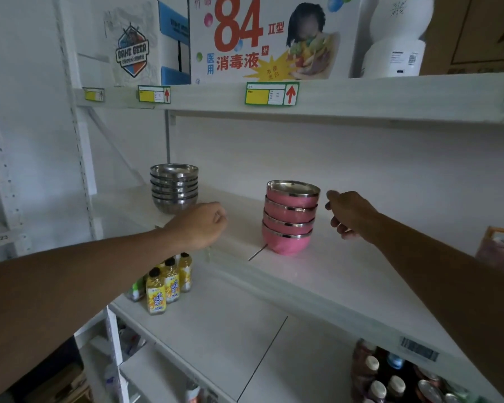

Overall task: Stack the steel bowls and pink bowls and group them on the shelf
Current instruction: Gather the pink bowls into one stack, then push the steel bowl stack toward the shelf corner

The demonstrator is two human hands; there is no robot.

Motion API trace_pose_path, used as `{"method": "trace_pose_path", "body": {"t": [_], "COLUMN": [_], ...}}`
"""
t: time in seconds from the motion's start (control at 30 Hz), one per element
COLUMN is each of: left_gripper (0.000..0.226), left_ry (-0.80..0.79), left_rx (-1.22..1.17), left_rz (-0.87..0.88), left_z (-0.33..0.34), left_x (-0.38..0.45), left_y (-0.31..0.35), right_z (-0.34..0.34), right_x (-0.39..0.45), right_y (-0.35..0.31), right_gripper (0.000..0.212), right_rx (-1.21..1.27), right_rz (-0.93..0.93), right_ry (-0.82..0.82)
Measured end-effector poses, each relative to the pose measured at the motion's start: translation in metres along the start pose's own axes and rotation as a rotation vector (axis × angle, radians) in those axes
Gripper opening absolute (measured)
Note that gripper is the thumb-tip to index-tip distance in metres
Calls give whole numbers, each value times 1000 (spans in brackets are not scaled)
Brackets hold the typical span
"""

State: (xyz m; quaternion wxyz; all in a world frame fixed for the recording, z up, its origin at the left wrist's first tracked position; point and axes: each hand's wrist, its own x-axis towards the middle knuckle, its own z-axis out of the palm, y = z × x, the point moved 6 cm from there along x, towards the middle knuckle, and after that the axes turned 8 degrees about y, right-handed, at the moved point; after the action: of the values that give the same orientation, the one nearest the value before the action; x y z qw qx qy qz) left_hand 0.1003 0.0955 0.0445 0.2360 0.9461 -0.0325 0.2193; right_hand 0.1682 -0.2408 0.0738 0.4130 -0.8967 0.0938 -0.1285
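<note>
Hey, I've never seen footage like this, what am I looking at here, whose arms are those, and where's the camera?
There is no machine here. The one picture comes from a camera worn on a person's head, looking forward and down, so the two bare arms reaching in are the wearer's own.

They face a white shelf. On it stand two piles: a stack of steel bowls at the back left and a stack of pink bowls with steel rims nearer the middle.

The left hand is loosely curled in front of the steel stack, and the right hand hovers just right of the pink stack. Neither holds anything.

Drink bottles stand on the shelf below, and boxes sit on the one above.
</note>
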Motion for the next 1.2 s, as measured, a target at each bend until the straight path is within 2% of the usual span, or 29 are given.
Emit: {"method": "trace_pose_path", "body": {"t": [0.13, 0.27, 0.4, 0.67, 0.83, 0.97, 1.2], "left_gripper": [31, 43, 58, 68, 67, 59, 58], "left_ry": [-4, -80, -163, -177, -156, -98, -78], "left_rx": [94, 193, 246, 162, 163, 200, 320], "left_rz": [127, 181, 197, 194, 131, 75, -70], "left_z": [5, 24, 36, 47, 24, 4, -41], "left_x": [-4, -11, -24, -80, -78, -72, -57], "left_y": [26, 36, 32, -10, -39, -55, -92], "right_z": [5, 20, 30, 62, 93, 122, 170], "right_x": [-34, -73, -103, -154, -152, -144, -114], "right_y": [22, 40, 46, 15, -16, -41, -87], "right_gripper": [40, 44, 50, 43, 39, 56, 69], "right_rx": [-405, -571, -654, -515, -368, -331, -347], "right_rz": [-226, -362, -389, -531, -556, -634, -751], "right_ry": [-27, -50, -59, -13, -87, -163, -270]}}
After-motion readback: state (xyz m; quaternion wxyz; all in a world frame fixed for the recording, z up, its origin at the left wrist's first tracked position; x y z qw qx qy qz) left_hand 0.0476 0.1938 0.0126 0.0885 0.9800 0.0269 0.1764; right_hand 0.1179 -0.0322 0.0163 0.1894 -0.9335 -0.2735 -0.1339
